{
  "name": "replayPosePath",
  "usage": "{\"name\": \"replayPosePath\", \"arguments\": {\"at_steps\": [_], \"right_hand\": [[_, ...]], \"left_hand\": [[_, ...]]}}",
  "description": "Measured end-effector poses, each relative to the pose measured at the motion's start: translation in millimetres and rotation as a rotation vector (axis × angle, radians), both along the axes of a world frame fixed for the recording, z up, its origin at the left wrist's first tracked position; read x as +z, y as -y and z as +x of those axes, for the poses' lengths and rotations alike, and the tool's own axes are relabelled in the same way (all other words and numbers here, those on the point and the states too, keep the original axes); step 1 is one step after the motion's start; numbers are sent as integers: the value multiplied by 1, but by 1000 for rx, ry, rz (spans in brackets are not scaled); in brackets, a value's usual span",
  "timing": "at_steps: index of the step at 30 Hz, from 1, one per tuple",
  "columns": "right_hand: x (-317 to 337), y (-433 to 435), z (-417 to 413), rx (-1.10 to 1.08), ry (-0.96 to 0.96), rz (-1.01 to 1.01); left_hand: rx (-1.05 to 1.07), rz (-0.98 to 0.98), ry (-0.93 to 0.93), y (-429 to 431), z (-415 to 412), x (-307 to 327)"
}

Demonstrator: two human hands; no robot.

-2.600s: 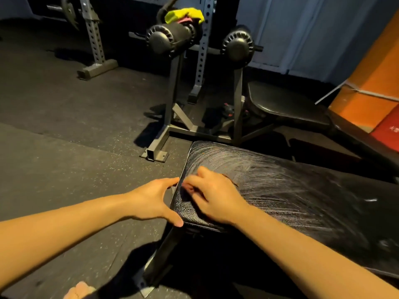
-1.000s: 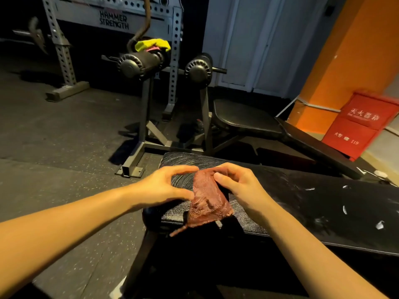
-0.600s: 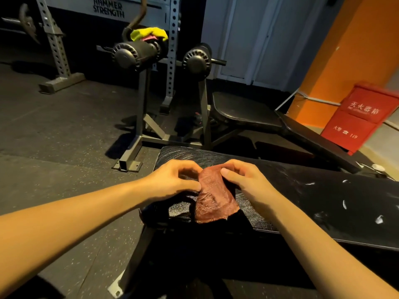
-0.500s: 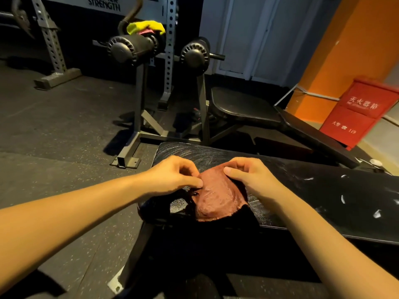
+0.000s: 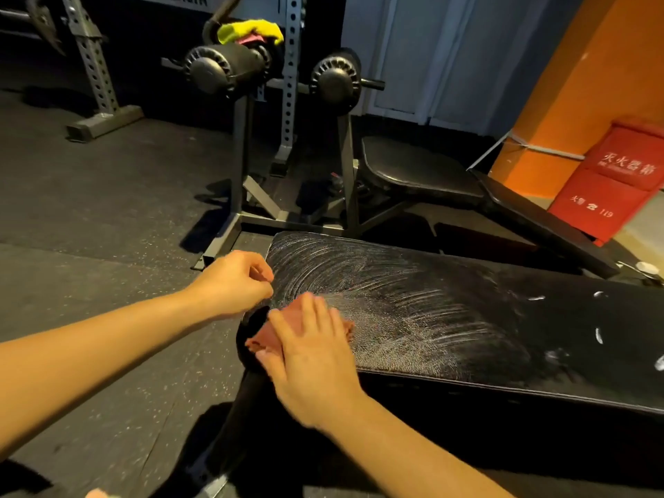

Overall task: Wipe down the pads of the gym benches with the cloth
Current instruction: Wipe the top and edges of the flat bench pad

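On the bench pad (image 5: 449, 318), flat right hand (image 5: 309, 354) presses the cloth (image 5: 264, 341); left hand (image 5: 233, 282) curled.

Dim gym: dark speckled floor (image 5: 90, 217), orange pillar (image 5: 582, 84), red box (image 5: 618, 181), grey rack (image 5: 287, 84)

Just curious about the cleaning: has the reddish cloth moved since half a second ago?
Yes. The cloth went from lifted between both hands to flat under the right hand at the bench pad corner.
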State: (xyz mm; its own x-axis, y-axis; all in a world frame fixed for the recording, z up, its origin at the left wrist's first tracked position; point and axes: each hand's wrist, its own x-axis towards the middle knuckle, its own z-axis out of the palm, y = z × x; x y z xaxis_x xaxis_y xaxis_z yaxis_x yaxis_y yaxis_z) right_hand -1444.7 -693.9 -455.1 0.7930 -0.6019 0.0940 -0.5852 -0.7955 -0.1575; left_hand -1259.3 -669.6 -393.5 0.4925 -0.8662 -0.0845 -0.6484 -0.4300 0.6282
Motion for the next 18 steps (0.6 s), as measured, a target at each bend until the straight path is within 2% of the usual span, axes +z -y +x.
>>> {"name": "replayPosePath", "arguments": {"at_steps": [2,3,5,6,7,11,12,15,16,18], "right_hand": [[4,16,-5,174,-5,-19],[12,35,-12,143,16,-4],[23,77,-27,-134,60,-18],[24,82,-30,-267,23,-29],[18,77,-27,-292,-6,-40],[-6,45,-1,57,6,39],[1,62,3,33,4,23],[25,110,18,-281,-32,11],[23,106,25,-275,-36,36],[7,72,37,-31,-4,49]], "left_hand": [[23,6,-6,-5,7,-4],[18,14,-12,-8,10,-5],[1,24,-9,-13,12,-9],[-5,21,0,-15,13,-11],[-9,16,13,-17,12,-14],[19,49,22,-21,13,-20],[23,75,10,-22,14,-21],[30,149,-7,-23,13,-20],[27,177,-20,-23,13,-20],[-7,232,-56,-23,17,-21]]}}
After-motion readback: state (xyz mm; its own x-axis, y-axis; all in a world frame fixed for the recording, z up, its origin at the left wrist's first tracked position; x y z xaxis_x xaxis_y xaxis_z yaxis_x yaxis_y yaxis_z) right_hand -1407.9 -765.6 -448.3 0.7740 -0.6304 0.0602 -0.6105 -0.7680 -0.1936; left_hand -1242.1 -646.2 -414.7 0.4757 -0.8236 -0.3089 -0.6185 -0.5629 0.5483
